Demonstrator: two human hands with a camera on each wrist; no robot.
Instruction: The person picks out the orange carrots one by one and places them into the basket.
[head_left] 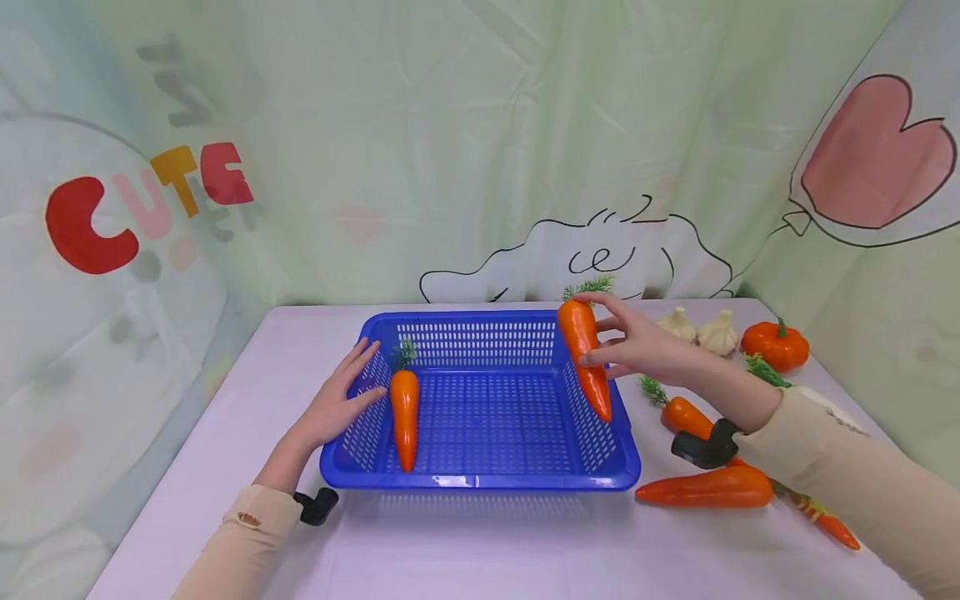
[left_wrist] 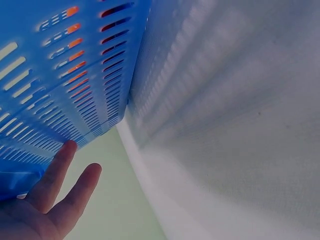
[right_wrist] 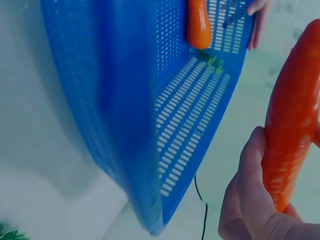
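My right hand (head_left: 647, 343) grips an orange carrot (head_left: 582, 350) with a green top, over the right side of a blue plastic basket (head_left: 477, 482). In the right wrist view, thumb and fingers wrap the same carrot (right_wrist: 295, 115). My left hand (head_left: 335, 402) rests on the basket's left rim, fingers spread; in the left wrist view two fingers (left_wrist: 82, 192) reach along the outside of its slotted wall (left_wrist: 75, 80). Inside, along the left wall, lies another carrot (head_left: 405, 417), its leafy top pointing to the back.
Right of the basket lie a carrot (head_left: 684, 415) partly behind my right wrist, another carrot (head_left: 708, 487) in front, and a small thin carrot (head_left: 834, 527). Farther back sit garlic bulbs (head_left: 717, 333) and an orange pumpkin (head_left: 776, 346). A printed curtain (head_left: 480, 167) hangs behind the table.
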